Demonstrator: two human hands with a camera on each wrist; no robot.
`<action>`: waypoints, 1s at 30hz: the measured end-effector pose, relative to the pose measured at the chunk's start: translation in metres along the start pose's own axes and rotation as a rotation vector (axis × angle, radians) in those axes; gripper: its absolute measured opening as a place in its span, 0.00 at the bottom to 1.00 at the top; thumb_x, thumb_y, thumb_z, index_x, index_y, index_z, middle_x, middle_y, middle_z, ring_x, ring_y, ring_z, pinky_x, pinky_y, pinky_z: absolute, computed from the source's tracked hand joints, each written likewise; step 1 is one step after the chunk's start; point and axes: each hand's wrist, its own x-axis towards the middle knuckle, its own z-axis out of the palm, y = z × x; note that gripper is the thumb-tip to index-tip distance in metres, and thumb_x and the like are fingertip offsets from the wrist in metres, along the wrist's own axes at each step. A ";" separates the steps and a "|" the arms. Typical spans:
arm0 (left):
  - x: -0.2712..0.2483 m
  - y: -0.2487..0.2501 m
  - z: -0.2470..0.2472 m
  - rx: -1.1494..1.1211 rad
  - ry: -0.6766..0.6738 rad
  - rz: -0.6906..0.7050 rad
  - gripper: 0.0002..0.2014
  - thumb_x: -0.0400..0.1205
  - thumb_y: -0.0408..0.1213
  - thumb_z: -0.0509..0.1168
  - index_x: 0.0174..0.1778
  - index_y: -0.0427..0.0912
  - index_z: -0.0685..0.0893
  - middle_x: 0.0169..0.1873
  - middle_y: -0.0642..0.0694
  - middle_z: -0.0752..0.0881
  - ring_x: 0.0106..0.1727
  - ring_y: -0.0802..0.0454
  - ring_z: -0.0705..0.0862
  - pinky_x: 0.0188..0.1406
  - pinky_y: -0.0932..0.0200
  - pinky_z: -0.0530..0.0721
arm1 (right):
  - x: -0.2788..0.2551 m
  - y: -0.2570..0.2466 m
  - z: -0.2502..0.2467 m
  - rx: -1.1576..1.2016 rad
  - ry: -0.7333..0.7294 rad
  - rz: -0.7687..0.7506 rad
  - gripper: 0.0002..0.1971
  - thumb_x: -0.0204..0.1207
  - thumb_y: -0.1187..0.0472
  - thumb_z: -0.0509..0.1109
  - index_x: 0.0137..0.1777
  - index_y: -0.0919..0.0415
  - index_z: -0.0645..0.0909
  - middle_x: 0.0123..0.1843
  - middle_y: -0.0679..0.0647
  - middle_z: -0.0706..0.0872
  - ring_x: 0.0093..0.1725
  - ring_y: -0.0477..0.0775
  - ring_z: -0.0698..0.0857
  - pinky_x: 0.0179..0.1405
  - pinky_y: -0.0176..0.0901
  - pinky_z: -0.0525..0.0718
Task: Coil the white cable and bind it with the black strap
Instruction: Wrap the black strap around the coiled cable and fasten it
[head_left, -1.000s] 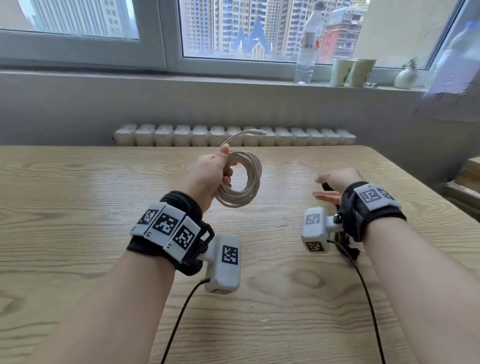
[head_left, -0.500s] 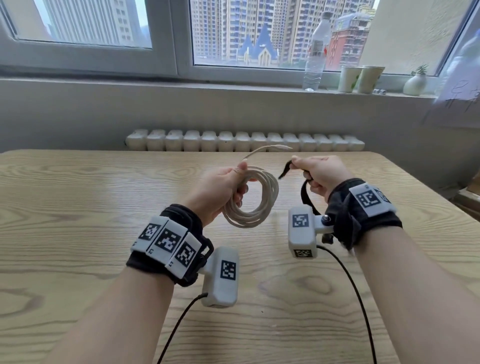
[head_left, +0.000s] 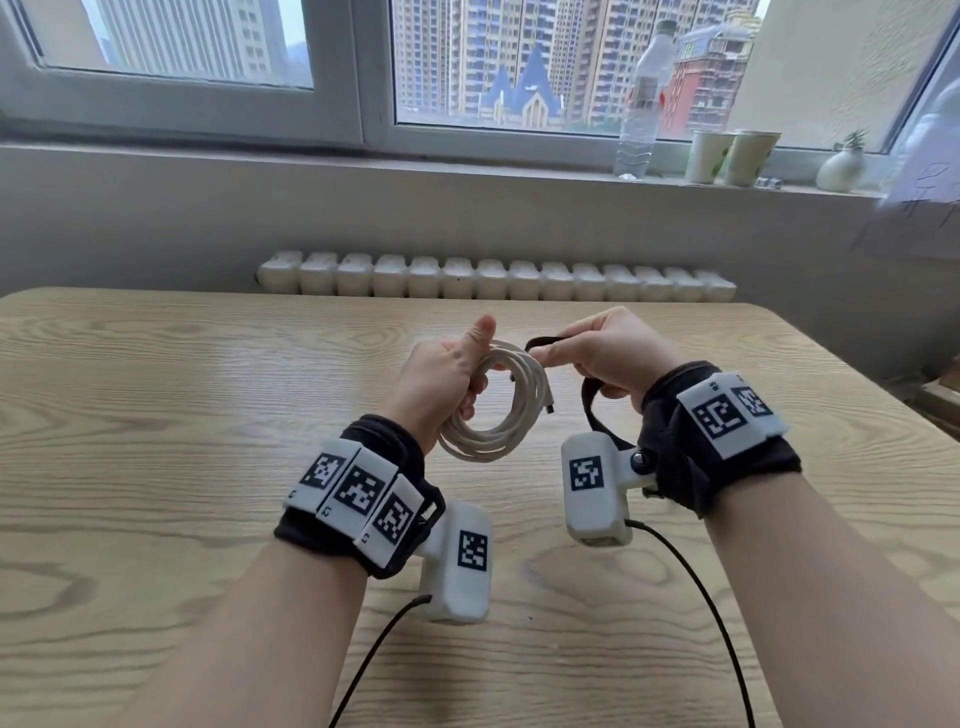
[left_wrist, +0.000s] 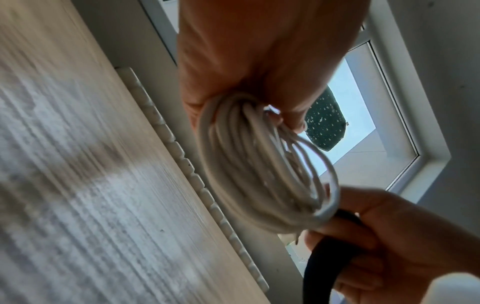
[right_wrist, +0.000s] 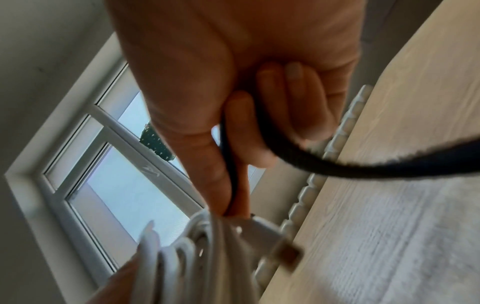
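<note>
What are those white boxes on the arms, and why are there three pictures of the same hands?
No machine here, just a person's two hands. The white boxes strapped to the wrists are small cameras. The big picture comes from a camera on the person's head, looking down at a wooden table. The other two pictures come from those wrist cameras, looking along each hand from very close, so everything looks tilted and blurry. The left hand holds a white cable wound into a ring, thumb sticking up. The right hand pinches a black strap right beside the ring; its other end hangs down. Both are held up in the air above the table.
</note>
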 end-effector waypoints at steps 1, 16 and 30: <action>-0.001 -0.001 0.000 -0.010 -0.003 -0.002 0.21 0.81 0.53 0.61 0.34 0.38 0.81 0.22 0.49 0.74 0.18 0.58 0.67 0.16 0.66 0.69 | -0.001 -0.001 0.000 -0.020 -0.027 -0.009 0.09 0.70 0.55 0.77 0.29 0.52 0.87 0.23 0.49 0.66 0.24 0.47 0.61 0.23 0.38 0.59; -0.004 0.005 0.001 0.012 -0.094 0.075 0.19 0.83 0.49 0.60 0.30 0.42 0.76 0.22 0.49 0.74 0.18 0.59 0.65 0.19 0.66 0.65 | 0.002 0.009 0.008 0.067 -0.139 0.107 0.22 0.67 0.73 0.55 0.14 0.55 0.71 0.16 0.48 0.61 0.17 0.46 0.58 0.15 0.32 0.58; -0.010 0.019 0.004 0.173 -0.183 -0.028 0.19 0.84 0.49 0.58 0.38 0.37 0.82 0.22 0.47 0.71 0.17 0.57 0.68 0.14 0.66 0.69 | -0.006 0.017 0.008 0.490 -0.435 0.202 0.19 0.82 0.62 0.49 0.30 0.59 0.70 0.12 0.46 0.62 0.11 0.41 0.57 0.10 0.31 0.49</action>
